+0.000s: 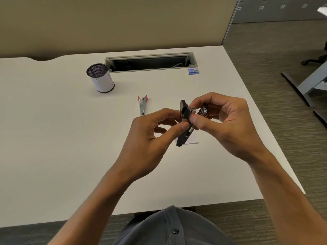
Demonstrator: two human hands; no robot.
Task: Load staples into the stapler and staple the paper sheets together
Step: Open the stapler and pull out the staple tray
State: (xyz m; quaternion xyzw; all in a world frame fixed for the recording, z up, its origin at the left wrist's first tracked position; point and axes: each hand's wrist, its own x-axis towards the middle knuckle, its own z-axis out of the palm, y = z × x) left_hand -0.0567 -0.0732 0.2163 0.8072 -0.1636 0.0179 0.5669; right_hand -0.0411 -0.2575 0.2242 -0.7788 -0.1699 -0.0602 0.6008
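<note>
Stapler (184, 121) is up off the desk, held over the right-middle of the tabletop with both hands on it. It's black, hinged open, with the shiny metal staple channel showing between the two halves. Left hand (155, 128) pinches the black body between thumb and fingers; right hand (224, 119) has its fingertips curled round the metal end, thumb pressing against the channel. There's a short silvery strip of staples (192, 109) right at the fingertips, can't tell if it's seated in the channel.

Directly under the hands a small white paper sheet (192, 139) lies flat, mostly hidden by the stapler.

The desk (53, 138) is smooth matte white, rounded front-right corner, lots of bare surface left of and in front of the hands. The right edge runs fairly near the right wrist, carpet beyond.

Further back: a red-handled staple remover (142, 105) lying just beside the left hand's far side, a cylindrical mesh-topped pen cup (100, 78) tipped in view, a small blue staple box (193, 71) near the long open cable tray (150, 62) along the back edge, in front of a tan fabric partition (106, 23).
</note>
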